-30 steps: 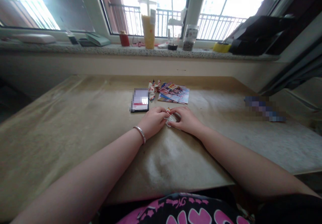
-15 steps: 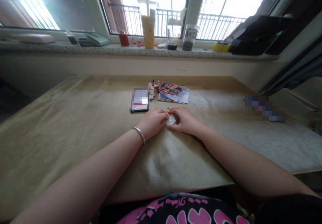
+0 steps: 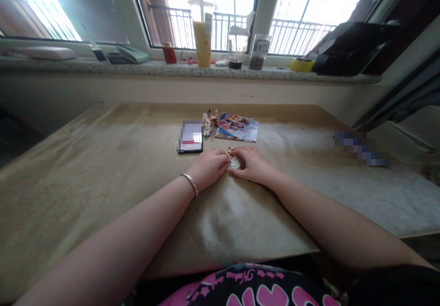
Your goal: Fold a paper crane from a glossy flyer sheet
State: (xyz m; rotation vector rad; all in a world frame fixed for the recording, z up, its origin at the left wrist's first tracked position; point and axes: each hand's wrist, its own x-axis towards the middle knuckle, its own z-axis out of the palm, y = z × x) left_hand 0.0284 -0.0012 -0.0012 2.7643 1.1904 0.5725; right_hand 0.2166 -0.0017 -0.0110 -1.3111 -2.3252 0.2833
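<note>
Both hands meet over a small folded piece of printed paper (image 3: 234, 161) lying on the brown paper-covered table (image 3: 103, 168). My left hand (image 3: 209, 167), with a silver bracelet on its wrist, has its fingers curled and pinches the paper's left edge. The fingers of my right hand (image 3: 253, 164) press down on the paper's right side. Most of the paper is hidden under the fingers.
A phone (image 3: 191, 136) lies just beyond my left hand. Small folded paper shapes (image 3: 209, 120) and a stack of colourful printed sheets (image 3: 238, 128) sit behind it. A blurred object (image 3: 360, 147) lies at the right. The windowsill (image 3: 154, 67) holds a yellow cup (image 3: 203, 42), jars and boxes.
The hands have barely shifted; my right fingers have drawn slightly closer over the small paper, covering more of it.
</note>
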